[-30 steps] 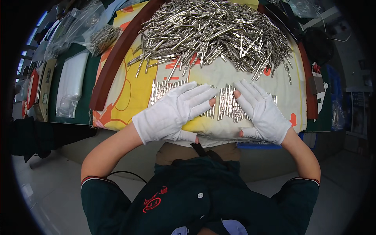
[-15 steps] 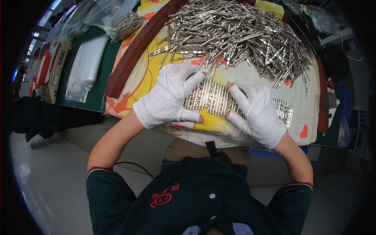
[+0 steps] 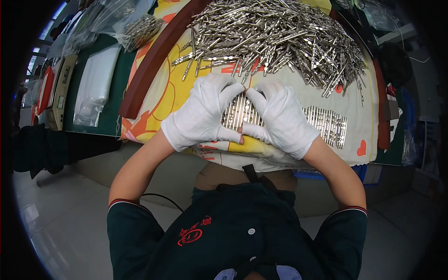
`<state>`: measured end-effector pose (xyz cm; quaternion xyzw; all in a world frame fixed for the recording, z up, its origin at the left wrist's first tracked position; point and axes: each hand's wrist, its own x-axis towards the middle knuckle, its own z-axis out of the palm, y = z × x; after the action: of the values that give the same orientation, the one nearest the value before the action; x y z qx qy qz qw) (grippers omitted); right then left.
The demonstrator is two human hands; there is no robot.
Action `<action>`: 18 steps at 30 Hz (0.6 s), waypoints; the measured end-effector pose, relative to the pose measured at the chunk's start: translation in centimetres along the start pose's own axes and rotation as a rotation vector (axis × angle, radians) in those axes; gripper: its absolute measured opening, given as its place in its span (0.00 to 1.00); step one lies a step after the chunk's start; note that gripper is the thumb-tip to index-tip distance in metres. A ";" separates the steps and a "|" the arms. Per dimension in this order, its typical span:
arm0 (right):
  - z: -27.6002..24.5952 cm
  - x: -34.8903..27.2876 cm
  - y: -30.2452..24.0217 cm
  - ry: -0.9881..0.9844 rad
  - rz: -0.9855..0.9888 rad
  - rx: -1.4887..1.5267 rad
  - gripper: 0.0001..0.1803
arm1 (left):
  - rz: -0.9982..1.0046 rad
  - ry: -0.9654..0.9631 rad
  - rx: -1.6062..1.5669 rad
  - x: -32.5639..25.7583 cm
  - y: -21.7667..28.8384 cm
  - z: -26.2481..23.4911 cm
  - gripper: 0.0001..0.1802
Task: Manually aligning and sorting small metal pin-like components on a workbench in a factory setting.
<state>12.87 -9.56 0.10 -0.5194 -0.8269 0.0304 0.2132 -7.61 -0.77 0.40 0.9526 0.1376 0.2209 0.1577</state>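
From my end, the right hand (image 3: 283,116) has just slid in close to the left hand (image 3: 196,112), so the row of metal rods (image 3: 237,114) on the cloth (image 3: 359,123) is framed between both, fingers curled, can't tell if gripping.

A heap of rods (image 3: 275,44) lies on the far part of a cloth (image 3: 163,105); before it, one row (image 3: 236,114) lies between the left hand (image 3: 200,112) and the right hand (image 3: 283,116), a second row (image 3: 328,127) right of the latter; a left bar (image 3: 150,70) and a right bar (image 3: 383,112) flank these, and a packet (image 3: 97,79) lies left of the left bar
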 end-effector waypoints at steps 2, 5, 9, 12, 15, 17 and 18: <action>-0.8 -0.3 -0.1 -0.079 0.018 -0.012 0.33 | 0.014 0.004 -0.040 0.0 0.0 -0.1 0.51; -2.5 -1.5 -0.8 -0.008 0.035 0.059 0.32 | 0.006 -0.036 0.028 -0.5 0.0 -1.2 0.48; -5.7 -7.4 0.2 0.314 0.321 0.045 0.13 | -0.265 -0.001 0.238 -3.9 1.0 -2.5 0.45; -6.1 -13.6 1.1 0.672 0.729 0.164 0.10 | -0.472 0.247 0.058 -8.2 0.6 -1.9 0.38; -6.4 -16.8 1.2 0.721 0.871 0.128 0.09 | -0.692 0.358 -0.135 -10.6 0.1 -0.7 0.32; -6.2 -17.2 1.1 0.615 0.844 -0.030 0.11 | -0.703 0.435 -0.153 -9.9 0.3 0.2 0.27; -6.1 -17.2 1.1 0.574 0.793 -0.100 0.12 | -0.706 0.445 -0.135 -9.4 0.3 0.4 0.26</action>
<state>22.49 -25.07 -0.15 -0.7914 -0.4737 -0.0749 0.3791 -15.54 -4.28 -3.36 0.7637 0.4712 0.3622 0.2523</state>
